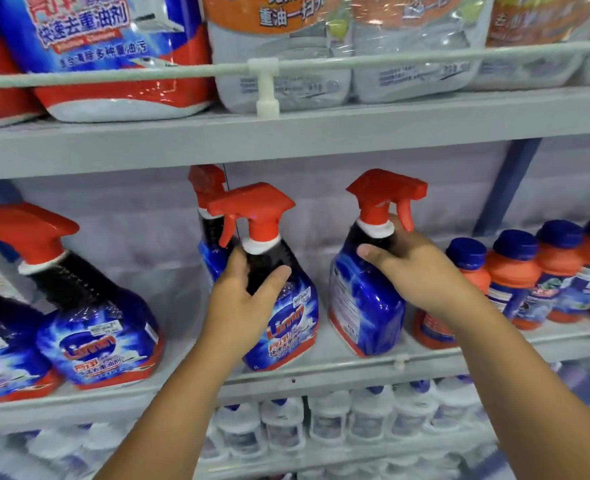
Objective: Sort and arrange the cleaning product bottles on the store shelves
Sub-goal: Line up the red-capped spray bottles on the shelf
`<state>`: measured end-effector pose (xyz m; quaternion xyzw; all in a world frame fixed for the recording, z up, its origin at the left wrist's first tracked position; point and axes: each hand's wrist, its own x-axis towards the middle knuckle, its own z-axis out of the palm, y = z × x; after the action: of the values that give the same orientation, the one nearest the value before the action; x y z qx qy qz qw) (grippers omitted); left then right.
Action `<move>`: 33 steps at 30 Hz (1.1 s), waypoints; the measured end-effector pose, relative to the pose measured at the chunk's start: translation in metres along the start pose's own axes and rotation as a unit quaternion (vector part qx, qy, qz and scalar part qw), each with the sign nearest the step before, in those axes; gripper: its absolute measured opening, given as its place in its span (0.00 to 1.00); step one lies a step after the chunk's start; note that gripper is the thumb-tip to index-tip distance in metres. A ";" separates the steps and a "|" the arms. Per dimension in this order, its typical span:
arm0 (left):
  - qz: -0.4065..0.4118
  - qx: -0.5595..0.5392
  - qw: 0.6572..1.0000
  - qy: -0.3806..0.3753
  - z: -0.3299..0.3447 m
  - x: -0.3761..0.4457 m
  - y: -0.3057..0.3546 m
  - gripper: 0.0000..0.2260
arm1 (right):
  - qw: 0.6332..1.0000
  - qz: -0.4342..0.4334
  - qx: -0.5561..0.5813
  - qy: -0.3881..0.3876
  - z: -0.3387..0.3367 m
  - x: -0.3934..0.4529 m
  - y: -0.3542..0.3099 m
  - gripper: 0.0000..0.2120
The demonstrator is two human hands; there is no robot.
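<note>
On the middle shelf, two blue spray bottles are being held upright. The centre spray bottle is being gripped around its dark neck by the left hand, label facing outward. The right spray bottle is being gripped just below its red trigger by the right hand, label turned left. Orange bottles are being displayed just beside it.
</note>
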<state>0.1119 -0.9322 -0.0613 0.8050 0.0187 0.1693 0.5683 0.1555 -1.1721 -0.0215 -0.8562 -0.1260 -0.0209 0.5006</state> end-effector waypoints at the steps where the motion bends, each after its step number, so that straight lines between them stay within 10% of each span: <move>1: 0.005 -0.003 1.000 -0.014 -0.004 -0.001 0.000 0.16 | 1.000 0.002 0.006 0.003 0.001 -0.001 -0.001 0.11; 8: 0.005 -0.015 0.999 -0.045 -0.013 -0.003 -0.004 0.17 | 0.945 -0.104 -0.206 0.234 0.035 -0.003 0.003 0.23; 14: 0.018 -0.004 0.999 -0.037 -0.017 -0.009 -0.001 0.14 | 0.997 -0.049 -0.042 -0.039 -0.009 -0.007 -0.011 0.17; 22: 0.005 -0.029 0.999 -0.035 -0.019 -0.012 0.001 0.13 | 0.982 -0.050 -0.166 0.071 -0.014 -0.011 -0.020 0.17; 33: -0.021 -0.031 0.998 -0.044 -0.007 -0.010 0.002 0.11 | 0.977 -0.054 -0.205 0.031 -0.032 -0.011 -0.023 0.19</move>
<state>0.1005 -0.9292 -0.0596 0.7931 0.0047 0.1222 0.5967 0.1425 -1.1910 0.0123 -0.9315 -0.1499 -0.0996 0.3162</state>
